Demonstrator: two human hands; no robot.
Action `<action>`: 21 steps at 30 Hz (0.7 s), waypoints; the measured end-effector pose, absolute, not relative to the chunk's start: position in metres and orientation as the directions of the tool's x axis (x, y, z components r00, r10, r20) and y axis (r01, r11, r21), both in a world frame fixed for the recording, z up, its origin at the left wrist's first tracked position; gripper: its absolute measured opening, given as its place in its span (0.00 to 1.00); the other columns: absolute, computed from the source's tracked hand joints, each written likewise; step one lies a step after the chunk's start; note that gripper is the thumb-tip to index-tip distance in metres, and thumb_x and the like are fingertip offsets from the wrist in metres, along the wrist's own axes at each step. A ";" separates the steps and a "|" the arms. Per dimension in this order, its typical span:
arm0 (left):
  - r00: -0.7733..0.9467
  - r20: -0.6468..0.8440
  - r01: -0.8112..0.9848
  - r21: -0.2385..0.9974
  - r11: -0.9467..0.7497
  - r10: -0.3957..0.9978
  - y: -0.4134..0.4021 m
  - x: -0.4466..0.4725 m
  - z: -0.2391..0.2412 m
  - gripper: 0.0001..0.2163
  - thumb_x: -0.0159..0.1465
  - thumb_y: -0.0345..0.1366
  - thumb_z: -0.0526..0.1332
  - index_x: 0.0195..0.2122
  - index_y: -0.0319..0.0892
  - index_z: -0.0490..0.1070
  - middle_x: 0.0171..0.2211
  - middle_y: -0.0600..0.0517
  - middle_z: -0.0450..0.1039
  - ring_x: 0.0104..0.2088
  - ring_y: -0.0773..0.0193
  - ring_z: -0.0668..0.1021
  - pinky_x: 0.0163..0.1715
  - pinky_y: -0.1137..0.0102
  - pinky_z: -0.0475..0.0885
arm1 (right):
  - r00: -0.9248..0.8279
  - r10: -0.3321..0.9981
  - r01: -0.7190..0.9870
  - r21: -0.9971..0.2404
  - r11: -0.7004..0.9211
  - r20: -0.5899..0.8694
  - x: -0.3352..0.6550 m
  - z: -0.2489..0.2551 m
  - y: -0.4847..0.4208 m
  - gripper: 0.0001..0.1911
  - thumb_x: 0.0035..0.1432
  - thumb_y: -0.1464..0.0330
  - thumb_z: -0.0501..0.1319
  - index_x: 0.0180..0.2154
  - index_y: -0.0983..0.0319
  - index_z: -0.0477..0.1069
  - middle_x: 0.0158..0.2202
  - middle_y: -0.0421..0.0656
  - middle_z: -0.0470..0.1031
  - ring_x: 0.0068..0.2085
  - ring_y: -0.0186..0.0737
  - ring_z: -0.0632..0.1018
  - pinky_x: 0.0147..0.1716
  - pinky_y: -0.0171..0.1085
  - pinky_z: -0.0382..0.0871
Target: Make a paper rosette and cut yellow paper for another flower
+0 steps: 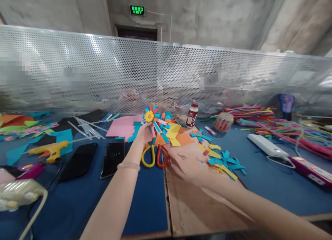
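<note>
My left hand [145, 133] is closed on a paper flower [149, 116] with a yellow centre and strips of pink, blue and red around it. More cut paper petals lie right behind and beside it. My right hand [185, 163] has its fingers bent at the red loop of a pair of scissors [148, 158], whose other loop is yellow. The blades are hidden under paper and the fingertips are partly blurred. Yellow paper [172, 132] and orange paper [185, 139] lie just beyond the right hand, and blue and yellow scraps [223, 160] are to its right.
On the left lie a yellow glue gun [52, 150], clear glue sticks [86, 127] and two phones [79, 162] [114, 158]. A bottle [192, 114] and a jar [223, 123] stand behind. Pipe cleaners [249, 112], a power bank [267, 145] and a power strip [311, 170] occupy the right. A perforated metal screen [103, 73] closes the back.
</note>
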State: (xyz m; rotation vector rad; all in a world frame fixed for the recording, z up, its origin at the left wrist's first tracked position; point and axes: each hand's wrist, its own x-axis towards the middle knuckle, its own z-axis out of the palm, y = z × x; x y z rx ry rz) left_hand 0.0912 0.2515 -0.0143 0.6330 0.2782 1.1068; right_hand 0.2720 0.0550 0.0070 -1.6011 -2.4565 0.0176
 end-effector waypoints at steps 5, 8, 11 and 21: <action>0.446 0.049 -0.702 0.639 0.315 0.894 0.255 0.092 -0.020 0.03 0.56 0.29 0.59 0.31 0.37 0.71 0.24 0.49 0.75 0.25 0.63 0.78 0.28 0.70 0.74 | -0.350 0.928 0.929 -0.080 0.362 0.125 0.306 -0.018 0.031 0.29 0.63 0.59 0.46 0.62 0.64 0.52 0.58 0.55 0.64 0.57 0.51 0.66 0.52 0.47 0.62; 0.441 0.043 -0.684 0.663 0.304 0.897 0.254 0.095 -0.020 0.04 0.56 0.28 0.60 0.33 0.37 0.71 0.26 0.49 0.76 0.25 0.63 0.78 0.28 0.70 0.74 | -0.284 0.951 0.958 -0.016 0.288 0.123 0.324 -0.025 0.019 0.31 0.63 0.56 0.45 0.62 0.64 0.52 0.63 0.55 0.55 0.63 0.54 0.57 0.57 0.52 0.55; 0.426 0.048 -0.672 0.686 0.281 0.903 0.252 0.097 -0.018 0.05 0.56 0.27 0.60 0.34 0.37 0.71 0.27 0.49 0.76 0.25 0.62 0.78 0.28 0.69 0.74 | -0.359 0.931 0.932 -0.020 0.361 0.066 0.339 -0.033 0.010 0.32 0.62 0.53 0.46 0.65 0.57 0.46 0.65 0.47 0.48 0.64 0.50 0.54 0.60 0.52 0.53; 0.490 0.078 -0.604 0.748 0.274 0.868 0.249 0.105 -0.020 0.09 0.54 0.26 0.60 0.37 0.36 0.72 0.31 0.45 0.77 0.31 0.56 0.80 0.33 0.62 0.75 | -0.254 0.920 0.876 -0.332 0.349 0.298 0.323 0.009 0.087 0.23 0.61 0.63 0.52 0.57 0.58 0.62 0.63 0.48 0.56 0.65 0.51 0.51 0.61 0.55 0.45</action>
